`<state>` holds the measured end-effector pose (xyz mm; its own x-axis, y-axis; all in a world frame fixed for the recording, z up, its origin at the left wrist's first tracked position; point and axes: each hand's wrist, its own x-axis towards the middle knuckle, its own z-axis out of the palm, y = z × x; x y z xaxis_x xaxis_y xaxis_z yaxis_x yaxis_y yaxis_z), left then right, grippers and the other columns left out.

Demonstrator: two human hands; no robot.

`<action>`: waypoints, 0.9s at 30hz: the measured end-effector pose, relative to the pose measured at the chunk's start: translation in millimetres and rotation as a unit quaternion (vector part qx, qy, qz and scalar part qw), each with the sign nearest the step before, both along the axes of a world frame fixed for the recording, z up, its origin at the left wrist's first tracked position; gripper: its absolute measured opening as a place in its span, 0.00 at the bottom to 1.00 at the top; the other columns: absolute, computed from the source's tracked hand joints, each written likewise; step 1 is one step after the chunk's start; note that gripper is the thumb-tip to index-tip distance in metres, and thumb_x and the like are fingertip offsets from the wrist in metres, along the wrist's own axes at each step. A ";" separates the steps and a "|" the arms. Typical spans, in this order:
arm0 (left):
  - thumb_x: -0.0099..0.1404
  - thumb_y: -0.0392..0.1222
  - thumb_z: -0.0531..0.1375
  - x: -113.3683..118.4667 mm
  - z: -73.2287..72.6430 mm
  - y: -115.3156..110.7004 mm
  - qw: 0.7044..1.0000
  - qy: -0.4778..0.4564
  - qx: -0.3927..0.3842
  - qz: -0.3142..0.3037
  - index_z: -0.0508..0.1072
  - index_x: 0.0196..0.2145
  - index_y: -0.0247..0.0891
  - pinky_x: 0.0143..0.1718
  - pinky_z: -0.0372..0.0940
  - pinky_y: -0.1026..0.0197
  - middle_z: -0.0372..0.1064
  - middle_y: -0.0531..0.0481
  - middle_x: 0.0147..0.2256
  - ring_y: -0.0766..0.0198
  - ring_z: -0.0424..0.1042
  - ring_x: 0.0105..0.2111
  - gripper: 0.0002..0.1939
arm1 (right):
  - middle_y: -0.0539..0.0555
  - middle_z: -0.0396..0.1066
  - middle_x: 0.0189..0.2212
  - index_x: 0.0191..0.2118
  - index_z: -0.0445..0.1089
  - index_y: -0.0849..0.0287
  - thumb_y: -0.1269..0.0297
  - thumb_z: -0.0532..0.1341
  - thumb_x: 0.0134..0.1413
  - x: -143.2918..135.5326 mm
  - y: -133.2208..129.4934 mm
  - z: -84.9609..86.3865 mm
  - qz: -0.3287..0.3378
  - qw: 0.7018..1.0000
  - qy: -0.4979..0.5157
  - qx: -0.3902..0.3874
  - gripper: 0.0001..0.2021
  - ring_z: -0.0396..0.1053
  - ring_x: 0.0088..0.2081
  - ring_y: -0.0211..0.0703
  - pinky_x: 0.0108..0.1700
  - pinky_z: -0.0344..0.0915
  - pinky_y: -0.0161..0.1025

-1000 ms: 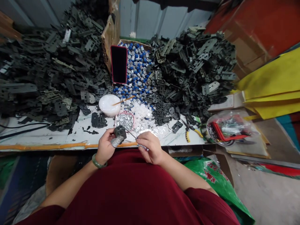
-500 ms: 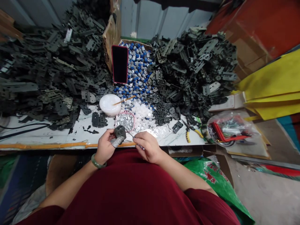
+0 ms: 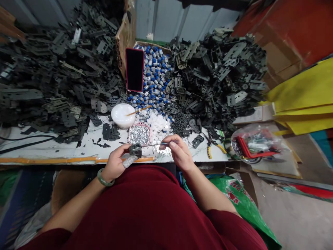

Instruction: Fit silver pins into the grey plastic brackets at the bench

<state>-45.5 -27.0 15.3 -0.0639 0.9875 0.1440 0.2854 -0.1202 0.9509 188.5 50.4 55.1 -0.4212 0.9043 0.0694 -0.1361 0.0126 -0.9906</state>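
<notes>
A small dark plastic housing is gripped between the thumb and fingers of my left hand, whose thumb is wrapped in grey. My right hand pinches a thin metal tool, perhaps a screwdriver or tweezers. Its shaft points left, and the tip ends close to the housing; whether they touch I cannot tell. Just behind the housing is a pink-rimmed tray of small shiny metal pins. Loose white plastic discs lie beyond my right hand.
A white bowl with a thin brown stick stands behind the tray. Near it a phone leans upright against many blue-and-silver motors. Dark plastic parts pile up left and right. Yellow-handled pliers lie at right.
My right hand has moved right and slightly up with the thin tool, which now lies almost level. The housing in my left hand has turned and shifted slightly right.
</notes>
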 end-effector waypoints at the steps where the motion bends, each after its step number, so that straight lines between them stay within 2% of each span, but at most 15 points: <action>1: 0.57 0.42 0.64 -0.3 -0.7 -0.7 1.000 0.018 0.004 0.000 0.70 0.43 0.36 0.40 0.70 0.59 0.74 0.46 0.37 0.60 0.75 0.35 0.16 | 0.51 0.70 0.30 0.39 0.67 0.57 0.49 0.58 0.57 0.6 0.0 -1.6 -0.001 1.000 0.006 -0.012 0.16 0.71 0.32 0.41 0.39 0.69 0.43; 4: 0.57 0.43 0.64 1.9 -5.9 -3.5 0.998 0.060 0.014 0.027 0.67 0.46 0.37 0.41 0.70 0.57 0.74 0.45 0.39 0.59 0.75 0.37 0.19 | 0.52 0.70 0.32 0.39 0.67 0.56 0.50 0.59 0.56 0.3 -3.0 -3.7 0.005 1.000 0.023 -0.014 0.14 0.71 0.33 0.41 0.39 0.69 0.42; 7: 0.57 0.43 0.64 5.0 -14.9 -6.5 0.995 0.066 0.050 0.058 0.60 0.52 0.39 0.42 0.71 0.56 0.71 0.43 0.44 0.59 0.74 0.41 0.27 | 0.52 0.69 0.34 0.40 0.68 0.56 0.54 0.58 0.58 -1.4 -6.8 -1.3 0.022 0.999 0.033 0.011 0.12 0.71 0.35 0.39 0.39 0.69 0.41; 10: 0.57 0.41 0.63 4.2 -20.5 -7.5 0.989 0.093 0.110 0.045 0.59 0.52 0.40 0.40 0.72 0.56 0.69 0.41 0.45 0.58 0.74 0.42 0.27 | 0.52 0.68 0.34 0.41 0.68 0.56 0.56 0.57 0.60 -2.7 -8.1 2.2 0.037 0.998 0.025 0.036 0.10 0.71 0.35 0.39 0.40 0.68 0.40; 13: 0.58 0.38 0.62 0.4 -16.7 -5.6 0.977 0.142 0.161 0.003 0.61 0.47 0.40 0.42 0.71 0.55 0.69 0.42 0.43 0.57 0.73 0.44 0.20 | 0.52 0.68 0.34 0.41 0.67 0.56 0.56 0.56 0.60 -3.0 -8.4 3.6 0.045 0.998 0.018 0.048 0.10 0.70 0.35 0.39 0.40 0.68 0.40; 16: 0.58 0.36 0.62 -2.4 -8.3 -3.1 0.966 0.176 0.189 -0.017 0.62 0.45 0.40 0.42 0.70 0.54 0.69 0.44 0.41 0.58 0.72 0.43 0.17 | 0.52 0.67 0.34 0.41 0.67 0.56 0.56 0.56 0.61 -2.9 -9.5 3.7 0.059 0.997 0.023 0.054 0.10 0.70 0.35 0.39 0.39 0.67 0.40; 20: 0.58 0.33 0.62 -2.8 -3.6 -3.3 0.964 0.169 0.204 -0.024 0.62 0.44 0.41 0.39 0.70 0.56 0.67 0.45 0.40 0.60 0.71 0.40 0.18 | 0.52 0.68 0.34 0.42 0.66 0.56 0.57 0.55 0.61 -3.4 -11.4 5.8 0.077 0.995 0.024 0.057 0.10 0.69 0.36 0.40 0.40 0.66 0.41; 27: 0.58 0.33 0.61 -4.3 -1.9 -8.2 0.968 0.153 0.200 -0.017 0.63 0.47 0.40 0.40 0.70 0.58 0.67 0.43 0.41 0.60 0.71 0.41 0.19 | 0.53 0.68 0.34 0.41 0.66 0.56 0.54 0.55 0.61 -5.4 -12.3 12.4 0.070 0.996 0.013 0.049 0.11 0.69 0.35 0.41 0.40 0.66 0.43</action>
<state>-49.8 -35.2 13.3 0.0735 0.8495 0.5225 0.5359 -0.4755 0.6976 183.0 38.1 67.5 -0.5389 0.8257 0.1668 -0.1685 0.0884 -0.9817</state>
